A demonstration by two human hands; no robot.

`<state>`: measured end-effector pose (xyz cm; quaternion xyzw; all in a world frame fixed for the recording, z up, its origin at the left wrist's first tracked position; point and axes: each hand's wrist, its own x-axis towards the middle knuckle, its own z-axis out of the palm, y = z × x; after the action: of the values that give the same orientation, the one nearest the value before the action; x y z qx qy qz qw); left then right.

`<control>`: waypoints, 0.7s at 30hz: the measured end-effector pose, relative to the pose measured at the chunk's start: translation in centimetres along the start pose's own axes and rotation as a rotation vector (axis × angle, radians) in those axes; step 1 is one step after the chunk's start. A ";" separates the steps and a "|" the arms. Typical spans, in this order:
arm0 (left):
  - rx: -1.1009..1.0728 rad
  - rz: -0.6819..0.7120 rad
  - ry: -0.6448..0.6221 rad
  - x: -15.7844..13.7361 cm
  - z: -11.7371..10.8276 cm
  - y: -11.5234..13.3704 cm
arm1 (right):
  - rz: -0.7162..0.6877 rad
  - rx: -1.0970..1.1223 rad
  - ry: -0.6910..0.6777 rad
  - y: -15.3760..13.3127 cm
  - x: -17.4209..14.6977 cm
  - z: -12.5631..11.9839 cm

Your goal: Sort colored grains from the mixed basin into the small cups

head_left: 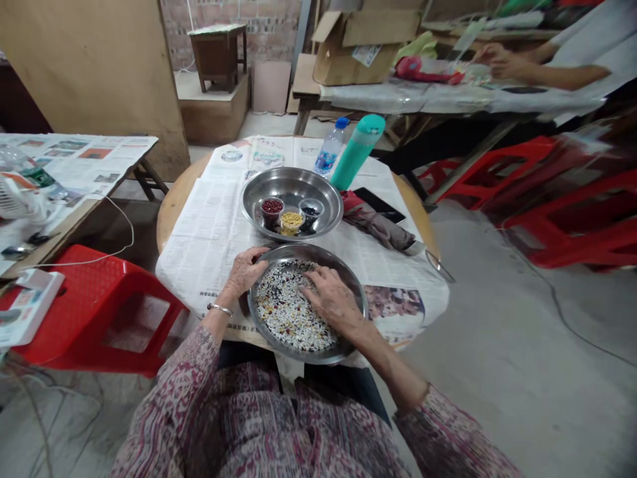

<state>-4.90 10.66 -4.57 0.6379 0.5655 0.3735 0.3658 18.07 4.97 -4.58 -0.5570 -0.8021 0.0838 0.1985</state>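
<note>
- My front bowl (349,271): smooth, glossy metal.
- My rear bowl (257,188): smooth, glossy metal.
- Cups (291,230): clear, smooth plastic.
- Newspaper (199,232): matt paper.
- Table edge (170,199): smooth wood.
- My sleeves (184,382): matt cloth.
- My bracelet (219,309): shiny metal.
- Stool (94,279): glossy plastic.

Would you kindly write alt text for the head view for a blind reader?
A person's right hand rests in mixed, mostly white grains in a metal bowl, the left hand at its rim. Beyond, a second bowl holds three cups of red, yellow and black grains.
</note>
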 end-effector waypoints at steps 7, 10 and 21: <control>-0.002 0.018 0.030 0.1 0.1 -0.3 | -0.251 0.329 -0.220 -3.3 -1.7 -1.3; -0.015 0.015 0.023 0.2 0.1 -0.3 | -0.412 0.209 -0.344 -3.8 -2.4 -1.9; -0.019 0.030 0.035 0.2 0.1 -0.7 | -0.206 0.218 -0.099 -0.4 1.7 0.6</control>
<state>-5.06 10.96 -5.21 0.6362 0.5585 0.3954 0.3563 16.94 6.46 -4.61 -0.4421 -0.8500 0.1767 0.2255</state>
